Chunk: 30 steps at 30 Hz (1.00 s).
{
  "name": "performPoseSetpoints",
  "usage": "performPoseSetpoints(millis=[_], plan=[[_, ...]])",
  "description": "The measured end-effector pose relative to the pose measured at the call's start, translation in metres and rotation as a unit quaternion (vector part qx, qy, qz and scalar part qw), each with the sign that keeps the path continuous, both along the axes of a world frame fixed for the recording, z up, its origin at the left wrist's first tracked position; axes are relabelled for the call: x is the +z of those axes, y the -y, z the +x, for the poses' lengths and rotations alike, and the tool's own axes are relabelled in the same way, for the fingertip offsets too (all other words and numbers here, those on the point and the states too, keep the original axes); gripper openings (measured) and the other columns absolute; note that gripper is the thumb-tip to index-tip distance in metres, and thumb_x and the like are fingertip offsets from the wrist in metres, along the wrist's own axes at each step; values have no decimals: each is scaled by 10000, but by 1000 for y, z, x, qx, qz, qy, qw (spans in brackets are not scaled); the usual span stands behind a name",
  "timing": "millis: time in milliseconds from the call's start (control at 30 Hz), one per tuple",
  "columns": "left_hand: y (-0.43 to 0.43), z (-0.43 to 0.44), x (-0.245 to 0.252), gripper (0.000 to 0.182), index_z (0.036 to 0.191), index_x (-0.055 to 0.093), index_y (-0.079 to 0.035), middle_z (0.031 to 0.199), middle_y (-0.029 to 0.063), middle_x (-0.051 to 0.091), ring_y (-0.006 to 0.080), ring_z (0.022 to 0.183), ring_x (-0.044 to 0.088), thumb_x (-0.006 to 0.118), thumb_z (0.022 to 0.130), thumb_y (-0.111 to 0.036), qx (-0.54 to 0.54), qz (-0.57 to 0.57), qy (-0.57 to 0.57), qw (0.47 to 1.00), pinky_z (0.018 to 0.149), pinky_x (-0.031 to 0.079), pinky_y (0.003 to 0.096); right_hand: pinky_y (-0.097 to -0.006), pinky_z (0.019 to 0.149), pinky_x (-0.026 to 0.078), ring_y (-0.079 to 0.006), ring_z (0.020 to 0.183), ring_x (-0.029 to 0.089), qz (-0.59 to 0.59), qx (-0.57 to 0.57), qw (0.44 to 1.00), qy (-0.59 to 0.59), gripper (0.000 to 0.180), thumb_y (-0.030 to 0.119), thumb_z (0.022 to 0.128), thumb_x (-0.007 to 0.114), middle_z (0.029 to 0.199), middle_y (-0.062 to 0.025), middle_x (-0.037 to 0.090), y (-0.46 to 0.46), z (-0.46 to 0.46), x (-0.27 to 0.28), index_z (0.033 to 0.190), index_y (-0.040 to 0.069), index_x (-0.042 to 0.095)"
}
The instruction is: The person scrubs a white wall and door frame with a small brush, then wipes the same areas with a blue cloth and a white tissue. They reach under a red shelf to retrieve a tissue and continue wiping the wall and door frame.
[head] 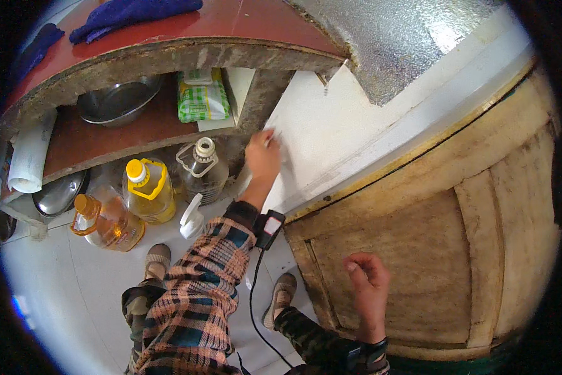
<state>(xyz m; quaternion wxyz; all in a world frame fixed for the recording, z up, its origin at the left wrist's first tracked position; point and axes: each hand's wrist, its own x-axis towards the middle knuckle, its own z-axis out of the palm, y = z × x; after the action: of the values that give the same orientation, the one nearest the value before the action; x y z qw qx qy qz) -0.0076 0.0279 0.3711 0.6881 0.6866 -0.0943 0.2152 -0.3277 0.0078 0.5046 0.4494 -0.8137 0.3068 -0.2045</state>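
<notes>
My left hand (pixel 263 152), in a plaid sleeve, reaches to the edge of a white wall panel (pixel 323 122) beside the shelf unit. Its fingers are bent together near the surface; whether something small is between them cannot be made out. A black device (pixel 270 229) with a cable sits at that wrist. My right hand (pixel 367 281) hangs in front of a worn wooden cabinet door (pixel 412 262), with fingers curled in and thumb against them, and nothing visible in it. Nearest to my left forearm are a clear handled jug (pixel 206 180) and a white spray-type bottle (pixel 192 220).
An oil jug with a yellow cap (pixel 152 197) and an orange-capped jug (pixel 114 225) stand on the tiled floor. The shelf (pixel 121 145) holds a metal bowl (pixel 119 103), a green-white packet (pixel 202 98) and a white roll (pixel 32 154). Purple cloth (pixel 131 16) lies on the red top.
</notes>
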Motion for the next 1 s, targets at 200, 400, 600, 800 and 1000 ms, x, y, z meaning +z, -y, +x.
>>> performPoseSetpoints(millis=[200, 400, 600, 800, 1000], plan=[[24, 44, 90, 212, 943, 658, -36, 878, 168, 612, 360, 756, 605, 569, 753, -9, 77, -64, 203, 974, 687, 491, 422, -271, 782, 456, -124, 853, 576, 20, -39, 999, -1, 91, 39, 838, 614, 867, -37, 637, 4, -2, 1, 924, 10, 620], [14, 27, -35, 220, 946, 657, -46, 897, 177, 621, 390, 817, 599, 557, 750, -45, 82, 75, 16, 994, 721, 485, 471, -265, 766, 458, -125, 831, 585, -3, -24, 999, -23, 92, 40, 829, 619, 856, -48, 644, 5, 1, 0, 915, 5, 623], [0, -10, -46, 272, 1035, 669, -50, 966, 173, 633, 329, 853, 636, 615, 769, -42, -1, 43, -134, 990, 762, 507, 403, -263, 771, 456, -123, 833, 588, -31, -10, 999, -31, 91, 36, 825, 618, 849, -57, 648, -6, 7, 1, 910, 3, 625], [24, -48, 68, 239, 1031, 665, -25, 908, 102, 617, 154, 719, 593, 615, 800, 9, -97, -190, 85, 973, 650, 487, 263, -259, 784, 454, -121, 839, 585, -12, -8, 1000, -22, 89, 16, 832, 607, 864, -46, 642, -3, 9, -2, 920, 10, 622], [-4, -66, -3, 195, 993, 652, 6, 905, 106, 634, 167, 741, 602, 617, 802, -16, -57, -67, -156, 984, 630, 489, 295, -255, 801, 451, -120, 864, 578, -15, -3, 999, -49, 94, 20, 838, 612, 890, -40, 632, -7, 13, -2, 929, 2, 618]])
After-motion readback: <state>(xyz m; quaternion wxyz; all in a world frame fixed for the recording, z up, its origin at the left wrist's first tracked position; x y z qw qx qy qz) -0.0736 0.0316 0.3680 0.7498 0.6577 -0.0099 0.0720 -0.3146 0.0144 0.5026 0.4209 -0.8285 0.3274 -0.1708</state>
